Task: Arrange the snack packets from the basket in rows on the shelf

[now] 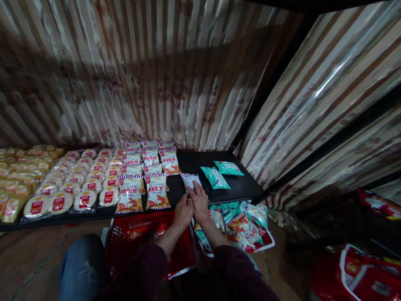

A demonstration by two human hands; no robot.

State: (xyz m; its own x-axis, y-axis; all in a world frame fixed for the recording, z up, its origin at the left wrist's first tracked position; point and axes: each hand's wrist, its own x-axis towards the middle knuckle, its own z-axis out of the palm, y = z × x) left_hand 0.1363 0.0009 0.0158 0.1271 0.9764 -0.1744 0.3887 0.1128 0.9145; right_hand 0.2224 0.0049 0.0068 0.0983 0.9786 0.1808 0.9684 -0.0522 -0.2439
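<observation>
A small snack bag (pixel 190 179) with a striped top edge lies at the front of the black shelf (pixel 190 160), its lower half covered by my hands. My right hand (pixel 199 202) has its fingers over the bag's face. Curled at the bag's lower left edge, my left hand (pixel 184 210) touches the right one; its fingertips are partly hidden. To the left stand rows of matching snack bags with shrimp pictures (pixel 157 190). Two turquoise snack bags (pixel 216 177) rest on the shelf to the right.
Below the shelf are a red plastic basket (pixel 146 229) and a container full of mixed snack bags (pixel 243 227). Round packaged cakes (pixel 85 199) and yellowish packs (pixel 13 206) fill the shelf's left. Striped sheeting (pixel 133 66) hangs behind. Red packaging (pixel 377 275) sits lower right.
</observation>
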